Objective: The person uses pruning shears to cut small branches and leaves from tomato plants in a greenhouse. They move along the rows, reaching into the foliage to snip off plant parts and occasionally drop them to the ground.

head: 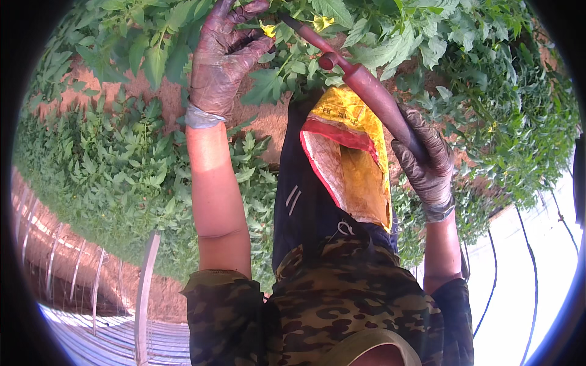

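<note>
My left hand (219, 68), in a thin glove stained purple-red, is raised among tomato leaves. Its thumb and forefinger come together at a small yellow tomato flower (268, 29), and the other fingers are spread. A dark red, bottle-like applicator (382, 98) is in the grip of my right hand (425, 158), which wears a stained glove too. The applicator has a narrow neck with a round knob on its side. Its dark tip points up and left, close to the held flower and to another yellow flower (322, 22).
A yellow woven plastic bag (380, 183) bearing writing hangs open-mouthed at my waist. Tomato plants (132, 155) surround me, with bare soil (270, 121) between them. A pale post (146, 297) stands at the lower left. Whitish sheeting (508, 270) with dark cords rises at the right.
</note>
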Motion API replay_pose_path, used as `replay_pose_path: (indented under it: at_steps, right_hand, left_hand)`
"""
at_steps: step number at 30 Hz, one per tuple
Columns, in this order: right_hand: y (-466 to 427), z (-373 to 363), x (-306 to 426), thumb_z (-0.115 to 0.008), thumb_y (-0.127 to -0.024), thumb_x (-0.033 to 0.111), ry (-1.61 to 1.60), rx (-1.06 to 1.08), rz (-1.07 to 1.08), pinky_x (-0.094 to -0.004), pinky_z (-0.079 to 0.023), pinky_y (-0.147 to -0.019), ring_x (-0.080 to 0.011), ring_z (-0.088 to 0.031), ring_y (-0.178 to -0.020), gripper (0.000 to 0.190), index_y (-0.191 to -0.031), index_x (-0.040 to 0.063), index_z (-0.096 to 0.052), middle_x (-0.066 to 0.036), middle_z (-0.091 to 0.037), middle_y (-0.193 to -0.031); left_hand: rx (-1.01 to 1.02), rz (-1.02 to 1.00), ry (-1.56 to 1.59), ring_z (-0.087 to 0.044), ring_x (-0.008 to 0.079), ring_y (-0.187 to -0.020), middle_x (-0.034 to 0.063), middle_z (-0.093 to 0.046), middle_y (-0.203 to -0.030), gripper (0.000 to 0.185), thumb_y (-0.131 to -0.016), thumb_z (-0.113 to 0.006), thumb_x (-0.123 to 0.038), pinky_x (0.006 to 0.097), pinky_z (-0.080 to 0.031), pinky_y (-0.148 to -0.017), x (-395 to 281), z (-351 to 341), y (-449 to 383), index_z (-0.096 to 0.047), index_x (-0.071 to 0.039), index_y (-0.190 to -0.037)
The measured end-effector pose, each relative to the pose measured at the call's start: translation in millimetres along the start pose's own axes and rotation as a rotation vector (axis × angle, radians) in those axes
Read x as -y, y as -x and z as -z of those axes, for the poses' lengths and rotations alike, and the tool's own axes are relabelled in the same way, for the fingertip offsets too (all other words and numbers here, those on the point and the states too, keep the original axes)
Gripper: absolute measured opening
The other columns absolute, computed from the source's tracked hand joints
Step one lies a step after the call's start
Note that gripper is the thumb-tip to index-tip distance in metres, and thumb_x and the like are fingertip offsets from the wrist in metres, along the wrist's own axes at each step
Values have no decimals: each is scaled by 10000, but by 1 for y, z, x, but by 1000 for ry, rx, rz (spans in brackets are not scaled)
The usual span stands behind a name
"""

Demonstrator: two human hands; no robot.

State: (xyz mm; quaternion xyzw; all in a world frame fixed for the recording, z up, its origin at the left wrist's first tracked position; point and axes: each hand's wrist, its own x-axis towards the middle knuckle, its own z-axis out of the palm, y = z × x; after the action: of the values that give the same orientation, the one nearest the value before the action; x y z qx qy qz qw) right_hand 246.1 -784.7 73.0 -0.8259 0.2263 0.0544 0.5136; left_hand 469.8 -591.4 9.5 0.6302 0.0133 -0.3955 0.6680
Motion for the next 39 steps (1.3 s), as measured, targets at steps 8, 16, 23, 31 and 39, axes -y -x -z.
replay_pose_path:
  at_steps: [8, 16, 23, 31, 39]
  right_hand:
    - [-6, -12, 4, -710, -677, 46, 47, 16, 13, -319, -486, -781, -250, -608, -928, 474, -1120, 61, -541, -120, -608, -1050]
    - [-2, 1, -6, -701, -697, 57, -61, -53, 17, -323, -462, -843, -256, -576, -1009, 475, -1137, 47, -522, -137, -584, -1102]
    - [2, 25, -16, -682, -681, -47, -93, -123, -30, -350, -439, -891, -258, -533, -1070, 513, -1150, 68, -511, -158, -551, -1146]
    - [-7, 44, -21, -686, -659, -60, 22, -71, 38, -335, -472, -845, -256, -568, -1018, 498, -1111, 75, -526, -147, -584, -1093]
    - [-23, 36, -19, -710, -643, -28, 158, 10, 117, -316, -479, -808, -245, -592, -967, 485, -1089, 70, -549, -112, -611, -1048]
  left_hand:
    - [-41, -4, 21, -500, 120, -893, 80, -468, -1178, 785, -691, -665, -37, 274, -492, -739, 4, -5, 2, -254, -98, -1356]
    - [-134, -149, 18, -550, 176, -901, 126, -499, -1128, 538, -785, -570, 10, 293, -463, -822, 31, -5, 12, -364, -61, -1277]
    - [-9, 271, 414, -545, 192, -931, 102, -562, -1025, 388, -818, -609, -235, 334, -441, -863, 69, -51, 40, -487, -14, -1113]
    - [-83, 83, 871, -603, 184, -815, 85, -623, -865, 268, -844, -570, -279, 355, -482, -784, 82, -84, -4, -584, -34, -954]
    - [-219, 4, 439, -579, 158, -754, 61, -602, -823, 209, -836, -567, -235, 326, -471, -756, 68, -54, 11, -592, -39, -904]
